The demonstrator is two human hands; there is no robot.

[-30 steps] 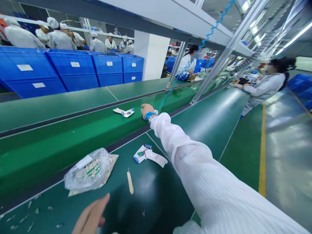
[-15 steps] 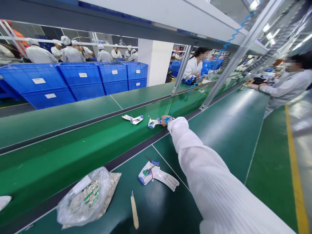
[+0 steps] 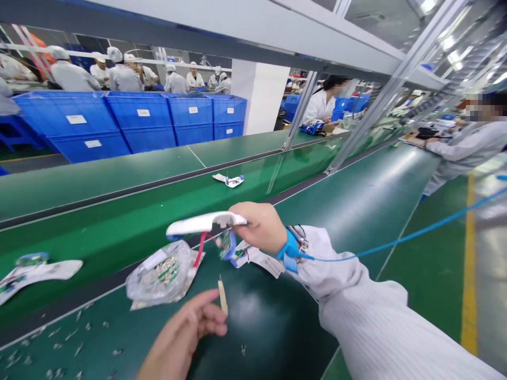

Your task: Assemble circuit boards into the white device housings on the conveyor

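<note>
My right hand (image 3: 261,227) is closed on a white gun-shaped device half-shell (image 3: 202,224) with red wires hanging from it, held above the dark green table. A blue wrist strap (image 3: 291,250) with a blue cord sits on that wrist. My left hand (image 3: 186,338) is low in front, fingers loosely curled and empty, right by a small beige stick tool (image 3: 223,296). A second white shell (image 3: 257,257) lies on the table under my right hand. A clear bag of small parts (image 3: 162,272) lies to its left.
A green conveyor belt (image 3: 119,232) runs across, carrying one white shell (image 3: 229,180) farther off and another (image 3: 31,272) at the left. Small metal bits (image 3: 59,338) are scattered on the near table. Blue crates (image 3: 130,124) and people in white stand beyond.
My right hand has drawn back from the conveyor with the white shell in it, toward me and over the table. My left hand has come back into view by the stick tool.
</note>
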